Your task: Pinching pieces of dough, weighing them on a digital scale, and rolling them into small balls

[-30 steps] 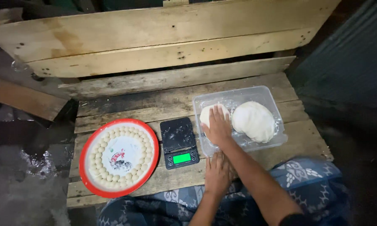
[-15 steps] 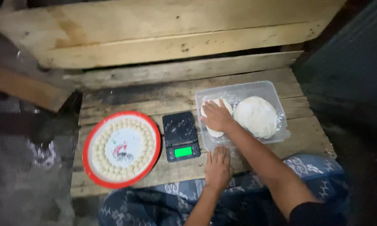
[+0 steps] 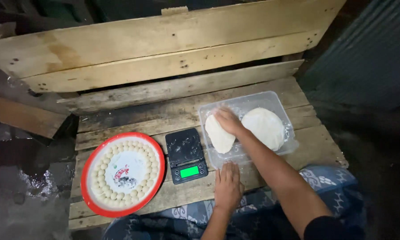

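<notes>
My right hand (image 3: 229, 121) reaches into a clear plastic container (image 3: 235, 100) and grips the far end of the left dough lump (image 3: 220, 138). A larger, rounder dough lump (image 3: 264, 128) lies beside it on the right, untouched. My left hand (image 3: 228, 189) rests flat on the wooden bench (image 3: 133, 120) just in front of the container, fingers together, holding nothing. A small black digital scale (image 3: 186, 155) with a lit green display sits left of the container, its platform bare.
A round red-rimmed tray (image 3: 91, 160) with several small dough balls ringed around its edge lies at the bench's front left. Wooden planks (image 3: 164, 44) rise behind the bench. Patterned blue cloth (image 3: 262, 213) covers my lap. Wet dark ground (image 3: 31, 186) lies to the left.
My right hand has slid from the middle of the left dough lump to its far end. My left hand stays flat on the bench.
</notes>
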